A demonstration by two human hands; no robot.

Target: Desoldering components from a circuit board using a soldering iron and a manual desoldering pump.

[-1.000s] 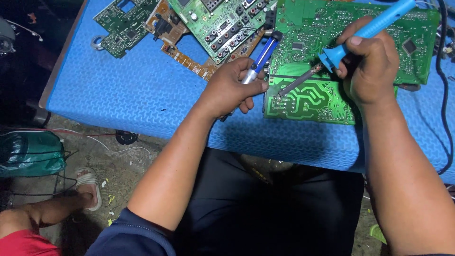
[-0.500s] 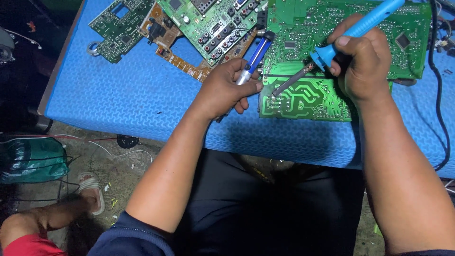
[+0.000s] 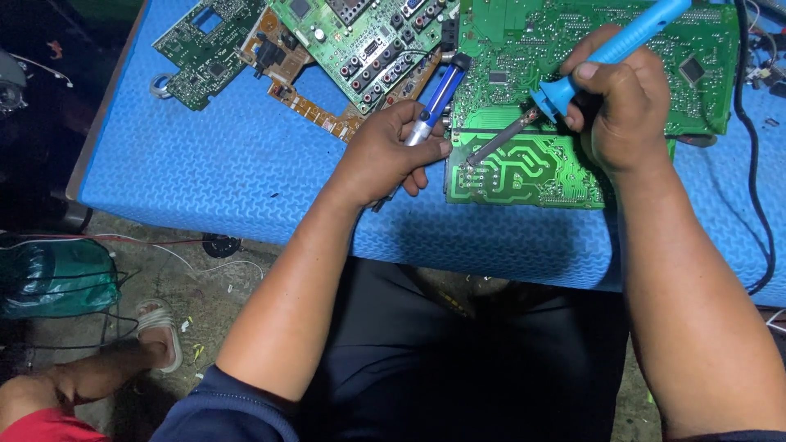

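Observation:
My right hand (image 3: pixel 622 106) grips a blue-handled soldering iron (image 3: pixel 610 57), its metal tip touching the lower left part of a large green circuit board (image 3: pixel 532 168) on the blue mat. My left hand (image 3: pixel 385 155) holds a blue and silver desoldering pump (image 3: pixel 438 98) just left of that board's edge, its nozzle end hidden in my fingers. Both forearms reach in from the bottom of the view.
More circuit boards lie at the far side: a small green one (image 3: pixel 201 49), a brown one (image 3: pixel 315 102) and a green one with connectors (image 3: pixel 360 41). A black cable (image 3: pixel 749 147) runs down the blue mat (image 3: pixel 205 172) at right. Another person's sandalled foot (image 3: pixel 155 327) and a green bag (image 3: pixel 53 278) are on the floor at left.
The view has shifted slightly; the iron's tip has moved a little left along the board's lower part. My left hand keeps the pump in much the same place.

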